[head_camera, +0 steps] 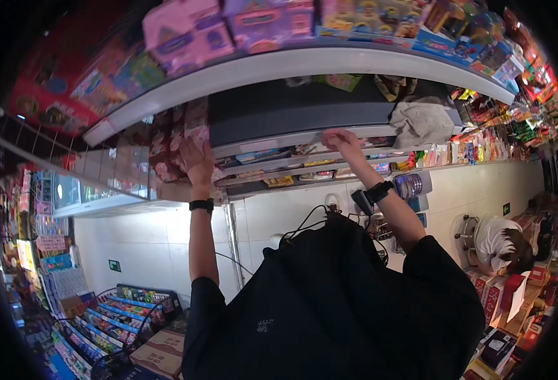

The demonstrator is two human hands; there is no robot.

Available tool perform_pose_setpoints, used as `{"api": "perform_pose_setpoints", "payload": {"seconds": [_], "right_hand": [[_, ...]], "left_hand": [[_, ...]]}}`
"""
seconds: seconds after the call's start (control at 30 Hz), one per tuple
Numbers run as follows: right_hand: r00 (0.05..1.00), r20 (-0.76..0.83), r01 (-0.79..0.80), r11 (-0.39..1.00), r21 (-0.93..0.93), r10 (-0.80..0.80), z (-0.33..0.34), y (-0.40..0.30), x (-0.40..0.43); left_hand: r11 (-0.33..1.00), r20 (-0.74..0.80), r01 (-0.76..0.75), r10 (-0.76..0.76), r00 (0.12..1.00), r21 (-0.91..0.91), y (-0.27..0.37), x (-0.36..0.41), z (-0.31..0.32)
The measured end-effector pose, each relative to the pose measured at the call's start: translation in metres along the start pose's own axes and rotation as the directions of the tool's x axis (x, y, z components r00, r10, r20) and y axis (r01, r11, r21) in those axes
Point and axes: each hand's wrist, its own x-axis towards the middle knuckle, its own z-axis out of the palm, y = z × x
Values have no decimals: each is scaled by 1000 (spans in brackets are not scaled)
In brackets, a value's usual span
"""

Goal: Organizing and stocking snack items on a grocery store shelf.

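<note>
My left hand (196, 159) lies flat with spread fingers against a stack of red and pink packages (167, 147) at the left end of a dark grey shelf (298, 111). Over the pale front edge of that shelf is my right hand (344, 142), its fingers bent and slightly blurred. Nothing shows clearly in it. To its right, a crumpled greyish cloth (421, 122) drapes over the shelf's front edge. Farther back on the same shelf sit a green packet (340, 81) and a dark patterned packet (395, 87).
Above runs a white-edged shelf (307, 61) of boxed toys, including a pink house-shaped box (186, 31). Lower tiers hold packets (279, 181). A wire grid (112, 166) stands left. Behind are a candy rack (112, 323), cartons (160, 351) and a seated person (497, 242).
</note>
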Motion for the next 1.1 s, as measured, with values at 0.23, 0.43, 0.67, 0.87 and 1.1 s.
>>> {"api": "perform_pose_setpoints", "payload": {"seconds": [0.23, 0.43, 0.67, 0.87, 1.1], "right_hand": [[752, -16, 382, 455, -805, -659, -57, -72, 62], [768, 194, 153, -119, -981, -610, -83, -66, 118], [659, 376, 618, 182, -765, -652, -94, -66, 73], [605, 468, 752, 269, -602, -644, -99, -73, 28], [796, 212, 594, 667, -450, -567, -107, -90, 44]], "left_hand": [[850, 250, 5, 150, 956, -527, 203, 18, -8], [109, 721, 718, 219, 657, -687, 351, 17, 46], [-337, 866, 841, 122, 486, -424, 374, 46, 71], [-153, 852, 938, 393, 347, -311, 379, 69, 112], [42, 502, 545, 450, 738, -838, 328, 146, 125]]}}
